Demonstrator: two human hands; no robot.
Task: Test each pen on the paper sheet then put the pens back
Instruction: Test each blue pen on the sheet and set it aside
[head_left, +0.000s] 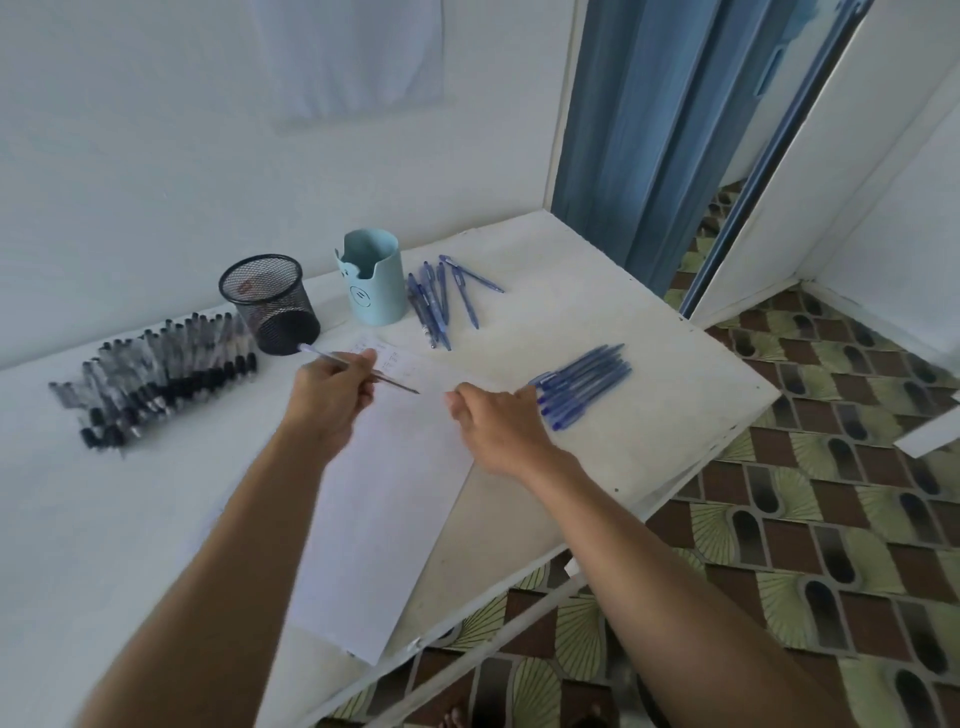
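My left hand (332, 395) grips a clear pen (395, 383) whose tip points right, just above the top of the white paper sheet (384, 499). Faint scribbles mark the sheet's upper end. My right hand (493, 415) lies on the sheet's right edge with relaxed fingers, its fingertips beside a tidy row of blue pens (584, 384). Another loose bunch of blue pens (441, 299) lies further back. A long row of black-capped pens (161, 371) lies at the left. A black mesh cup (270, 304) and a light blue cup (374, 283) stand at the back.
The white table (623, 312) ends at the right and front edges, with patterned floor tiles (831, 519) beyond. A white wall runs behind the cups. A blue curtain (665, 130) hangs at the back right. A bare foot (457, 719) shows under the table edge.
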